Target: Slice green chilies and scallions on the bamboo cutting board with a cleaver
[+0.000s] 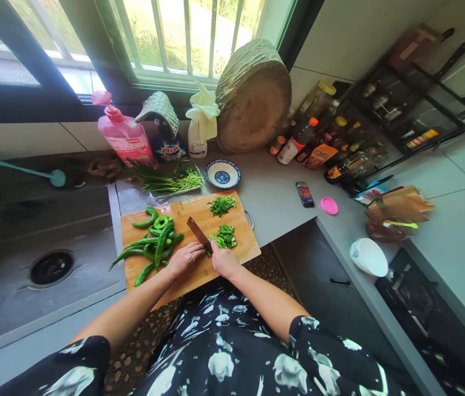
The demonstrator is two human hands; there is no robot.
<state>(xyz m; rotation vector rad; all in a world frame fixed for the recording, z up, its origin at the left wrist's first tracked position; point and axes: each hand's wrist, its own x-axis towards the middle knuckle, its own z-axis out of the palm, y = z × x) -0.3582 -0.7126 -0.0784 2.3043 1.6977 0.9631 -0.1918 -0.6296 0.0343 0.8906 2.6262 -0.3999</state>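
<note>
My right hand grips the handle of a kitchen knife, its broad blade pointing away to the upper left above the wooden cutting board. My left hand lies left of the blade with fingers bent together on a green pepper, mostly hidden beneath them; a bit of green shows at the fingertips. Chopped pepper pieces lie just right of the knife. Farther back on the board is a small heap of chopped greens. Several whole green peppers are piled on its left side.
Behind the board are a tray of long green stalks and a blue-patterned plate. The sink lies left. Bottles, a phone, a pink lid and a white bowl stand right. A round wooden block leans by the window.
</note>
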